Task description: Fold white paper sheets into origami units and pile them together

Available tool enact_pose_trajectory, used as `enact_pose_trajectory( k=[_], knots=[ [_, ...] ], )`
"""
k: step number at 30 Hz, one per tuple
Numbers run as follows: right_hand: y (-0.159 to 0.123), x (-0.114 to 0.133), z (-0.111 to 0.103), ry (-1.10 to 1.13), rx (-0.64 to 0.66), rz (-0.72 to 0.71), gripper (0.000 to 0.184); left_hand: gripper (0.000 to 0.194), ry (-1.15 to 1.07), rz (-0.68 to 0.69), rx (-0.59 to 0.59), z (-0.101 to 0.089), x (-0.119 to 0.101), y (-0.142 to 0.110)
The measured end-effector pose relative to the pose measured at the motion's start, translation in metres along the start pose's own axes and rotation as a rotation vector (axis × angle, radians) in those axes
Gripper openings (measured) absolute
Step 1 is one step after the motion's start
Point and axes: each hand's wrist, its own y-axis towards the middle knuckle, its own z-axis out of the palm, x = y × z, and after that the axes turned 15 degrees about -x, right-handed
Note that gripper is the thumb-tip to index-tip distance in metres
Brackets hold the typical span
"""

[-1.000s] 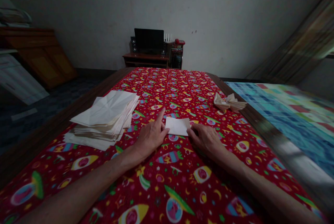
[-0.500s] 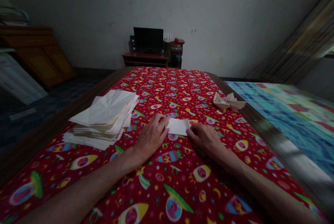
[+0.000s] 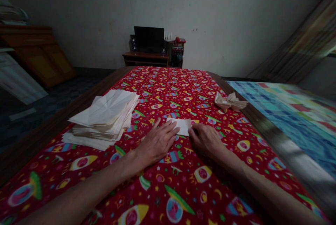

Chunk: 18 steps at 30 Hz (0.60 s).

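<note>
A small white piece of folded paper [image 3: 183,125] lies on the red patterned cloth in front of me. My left hand [image 3: 160,141] rests flat, its fingers stretched over the left part of the paper and the thumb apart. At the right edge of the paper, my right hand [image 3: 207,137] has its fingers curled in a pinch on a slightly raised rim. To the left sits a stack of creased paper sheets [image 3: 105,118]. A pleated, fan-like folded paper piece [image 3: 230,102] stands toward the right edge of the cloth.
The red tablecloth [image 3: 168,92] covers a long table with a dark wooden border [image 3: 278,137]. Against the far wall are a monitor [image 3: 149,39] and speakers on a small desk [image 3: 145,56]. A wooden cabinet [image 3: 39,55] is at left, a bed-like patterned surface [image 3: 291,113] at right.
My left hand has shifted from gripping the paper's left edge to lying flatter across it, fingers spread. My right hand stays at the right edge.
</note>
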Motion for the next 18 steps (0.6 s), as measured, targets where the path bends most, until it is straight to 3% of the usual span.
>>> enact_pose_trajectory(
  k=[7, 18],
  knots=[
    [0.001, 0.001, -0.002, 0.016, 0.006, 0.001, 0.028, 0.039, -0.04, 0.045, 0.021, -0.003, -0.016, -0.003],
    [0.0, 0.001, -0.002, 0.008, 0.006, 0.01, 0.028, 0.039, -0.032, 0.029, 0.036, -0.004, -0.017, -0.004]
  ],
)
